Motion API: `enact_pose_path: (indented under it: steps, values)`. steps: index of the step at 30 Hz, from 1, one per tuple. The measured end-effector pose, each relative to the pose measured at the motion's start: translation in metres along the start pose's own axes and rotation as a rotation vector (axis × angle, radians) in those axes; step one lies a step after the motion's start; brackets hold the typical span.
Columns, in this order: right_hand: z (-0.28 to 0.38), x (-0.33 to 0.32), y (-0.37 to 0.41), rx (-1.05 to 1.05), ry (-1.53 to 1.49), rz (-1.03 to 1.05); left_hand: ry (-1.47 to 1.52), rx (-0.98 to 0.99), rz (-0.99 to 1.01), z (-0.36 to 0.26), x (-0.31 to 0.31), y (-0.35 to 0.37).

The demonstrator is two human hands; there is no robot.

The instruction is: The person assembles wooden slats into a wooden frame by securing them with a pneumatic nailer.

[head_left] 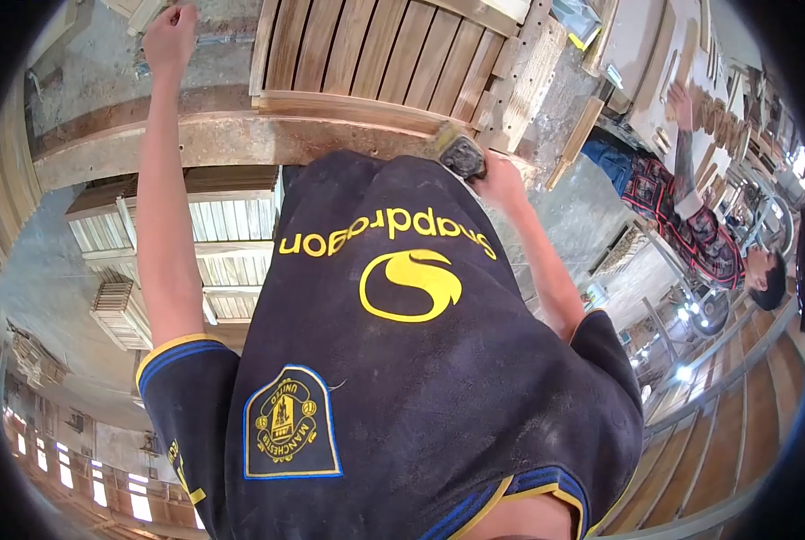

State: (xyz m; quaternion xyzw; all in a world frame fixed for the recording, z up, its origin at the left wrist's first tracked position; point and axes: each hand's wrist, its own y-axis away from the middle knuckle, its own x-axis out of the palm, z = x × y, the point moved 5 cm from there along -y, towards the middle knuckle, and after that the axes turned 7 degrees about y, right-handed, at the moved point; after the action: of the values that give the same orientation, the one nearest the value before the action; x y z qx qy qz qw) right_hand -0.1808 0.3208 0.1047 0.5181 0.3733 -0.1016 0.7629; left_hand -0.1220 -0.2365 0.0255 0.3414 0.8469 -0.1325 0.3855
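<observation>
My right hand [503, 184] grips a dark, block-shaped tool with a yellowish end [462, 155], right at the near edge of the bench; its exact kind I cannot tell. Close beyond it lies a slatted wooden panel [357, 49], its slats framed by a front rail. Stretched far forward on the left, my left hand [168, 40] is closed in a fist over the grey bench surface, and whatever its fingers may hold is hidden. A thin metal bar [222, 39] lies beside that fist.
The wooden bench edge [213, 138] runs across in front of my body. Stacked slatted panels [231, 220] stand below on the left. A strip of wood [575, 142] lies at the right. Further right, a co-worker [690, 216] reaches over a table covered with wood pieces [722, 126].
</observation>
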Motion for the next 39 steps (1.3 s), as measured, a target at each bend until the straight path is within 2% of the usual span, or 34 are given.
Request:
enact_pose_path:
  steps: [1, 3, 4, 11, 18, 20, 21, 23, 24, 26, 27, 28, 29, 30, 32, 33, 34, 35, 36, 37, 38, 39]
  values:
    - [-0.012, 0.004, 0.004, 0.104, 0.005, 0.056, 0.004, 0.003, 0.001, 0.000, 0.000, -0.001]
    - [-0.033, 0.008, 0.007, 0.086, -0.001, -0.021, 0.051, -0.141, 0.078, 0.005, 0.002, 0.000]
    - [-0.037, 0.005, 0.009, 0.063, -0.007, -0.095, 0.055, -0.137, 0.086, 0.004, 0.003, 0.001]
    - [-0.051, 0.010, 0.008, 0.066, -0.035, -0.025, 0.056, -0.133, 0.051, 0.005, 0.001, 0.001]
    - [-0.053, 0.007, 0.009, 0.060, -0.039, -0.057, 0.053, -0.121, 0.029, 0.003, 0.000, 0.002]
    - [-0.060, -0.001, 0.012, 0.117, -0.238, -0.043, 0.056, -0.102, 0.003, -0.001, -0.003, 0.006]
    - [-0.073, 0.006, 0.014, 0.117, -0.247, -0.054, 0.061, -0.075, -0.024, -0.006, -0.005, 0.005]
    - [-0.120, 0.022, 0.014, 0.361, -0.538, -0.155, 0.072, -0.042, -0.086, -0.012, -0.008, 0.007]
    - [-0.123, 0.013, 0.017, 0.356, -0.553, -0.180, 0.085, -0.030, -0.139, -0.012, -0.009, 0.012]
    - [-0.138, -0.013, 0.018, 0.489, -0.879, -0.317, -0.017, 0.004, -0.256, 0.001, -0.005, 0.012]
    - [-0.147, -0.028, 0.007, 0.463, -0.892, -0.366, -0.119, 0.112, 0.147, -0.008, -0.003, 0.002]
    - [-0.160, -0.035, 0.000, 0.472, -1.072, -0.331, -0.231, 0.206, 0.553, -0.016, 0.000, 0.011]
    - [-0.176, -0.042, -0.008, 0.474, -1.247, -0.287, -0.518, 0.205, 0.904, -0.023, 0.002, 0.013]
    - [-0.204, -0.045, -0.019, 0.451, -1.251, -0.326, -0.823, 0.199, 1.245, -0.036, -0.002, 0.003]
    - [-0.270, -0.018, -0.048, 0.453, -1.531, -0.048, -0.875, 0.180, 1.243, -0.117, 0.002, -0.031]
    - [-0.296, -0.010, -0.051, 0.554, -1.477, -0.073, -0.933, 0.127, 1.279, -0.143, 0.002, -0.041]
    - [-0.309, 0.003, -0.061, 0.544, -1.491, -0.083, -0.664, 0.298, 0.965, -0.157, 0.021, -0.067]
    - [-0.329, 0.007, -0.073, 0.695, -0.807, -0.160, -0.396, 0.452, 0.641, -0.162, 0.036, -0.087]
    - [-0.334, -0.006, -0.090, 0.783, -0.120, -0.232, -0.115, 0.258, 0.589, -0.168, 0.053, -0.098]
    - [-0.282, -0.042, -0.085, 0.804, 0.037, -0.418, 0.164, 0.072, 0.534, -0.175, 0.074, -0.108]
    - [-0.253, -0.051, -0.105, 0.808, 0.003, -0.428, 0.248, -0.130, 0.610, -0.165, 0.105, -0.120]
    - [-0.227, -0.058, -0.125, 0.610, -0.453, -0.618, 0.381, -0.386, 0.674, -0.184, 0.118, -0.108]
